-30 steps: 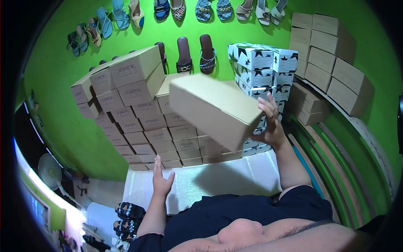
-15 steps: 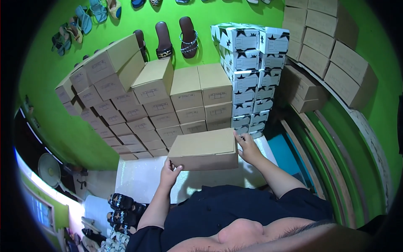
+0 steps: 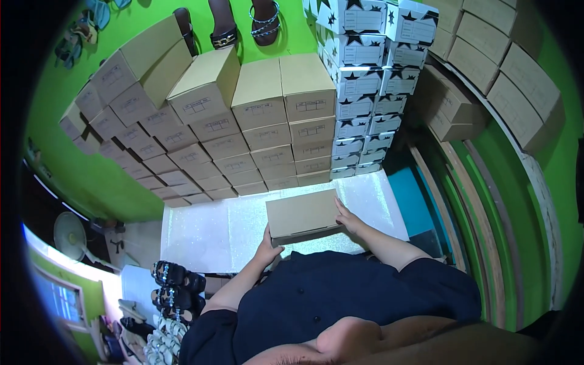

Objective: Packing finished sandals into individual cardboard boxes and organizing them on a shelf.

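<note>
The left hand (image 3: 267, 247) is gripping the near left corner of a brown box (image 3: 304, 213), its thumb bending round the near side, while the right hand (image 3: 348, 220) is pressing its fingers against the opposite end. Between the two hands the box is lying level, its lid down; whether it is touching the pale, glittery bench (image 3: 198, 237) below or being held just above, I cannot tell. Beyond both hands, brown boxes (image 3: 258, 100) are standing stacked along the bench's far side, and starred boxes (image 3: 359, 85) are rising in columns beyond the right hand. Farther beyond, dark sandals (image 3: 266, 24) are hanging on the green wall (image 3: 298, 39). Well to the right of the right hand, more cartons (image 3: 483, 55) are sitting on a shelf (image 3: 543, 201). To the left of the left hand, black shoes (image 3: 170, 286) are resting together, with a fan (image 3: 70, 236) standing farther left.
</note>
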A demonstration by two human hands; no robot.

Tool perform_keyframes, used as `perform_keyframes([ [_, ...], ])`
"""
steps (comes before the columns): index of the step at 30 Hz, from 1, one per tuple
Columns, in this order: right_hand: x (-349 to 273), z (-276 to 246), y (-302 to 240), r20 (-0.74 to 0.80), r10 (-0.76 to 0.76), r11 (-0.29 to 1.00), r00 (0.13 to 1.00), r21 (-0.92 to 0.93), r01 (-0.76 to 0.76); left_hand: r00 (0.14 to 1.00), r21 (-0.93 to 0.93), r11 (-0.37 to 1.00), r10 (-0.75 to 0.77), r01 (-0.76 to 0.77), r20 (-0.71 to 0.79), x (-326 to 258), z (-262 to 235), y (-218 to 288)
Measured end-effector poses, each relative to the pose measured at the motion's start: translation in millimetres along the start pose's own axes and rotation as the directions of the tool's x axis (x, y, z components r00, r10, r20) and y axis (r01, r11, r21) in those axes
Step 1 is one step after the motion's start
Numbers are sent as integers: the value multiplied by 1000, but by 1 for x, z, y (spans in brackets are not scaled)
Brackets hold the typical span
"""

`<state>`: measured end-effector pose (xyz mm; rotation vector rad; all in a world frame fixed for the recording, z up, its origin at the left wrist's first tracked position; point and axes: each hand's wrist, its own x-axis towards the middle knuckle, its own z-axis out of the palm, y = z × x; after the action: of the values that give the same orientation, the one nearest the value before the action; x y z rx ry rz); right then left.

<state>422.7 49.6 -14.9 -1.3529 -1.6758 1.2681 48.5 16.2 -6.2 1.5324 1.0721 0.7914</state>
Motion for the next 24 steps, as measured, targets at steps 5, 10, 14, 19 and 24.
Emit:
perform_keyframes([
  [5,-11,4,2,24,48,996,999,-81,-46,992,86,990,-119,114,45,-7,5,2],
  [10,-31,24,-64,-94,116,634,989,-759,-147,961,279,950,-67,144,-267,15,0,-1],
  [14,-39,41,-49,123,-188,514,974,-833,205,999,709,704,2,31,-46,47,-1,40],
  [19,-48,51,-39,147,-286,493,947,-825,277,983,918,391,-132,-68,129,76,16,47],
  [24,-51,46,-49,154,-220,529,963,-811,250,970,974,208,-199,-94,137,79,30,74],
])
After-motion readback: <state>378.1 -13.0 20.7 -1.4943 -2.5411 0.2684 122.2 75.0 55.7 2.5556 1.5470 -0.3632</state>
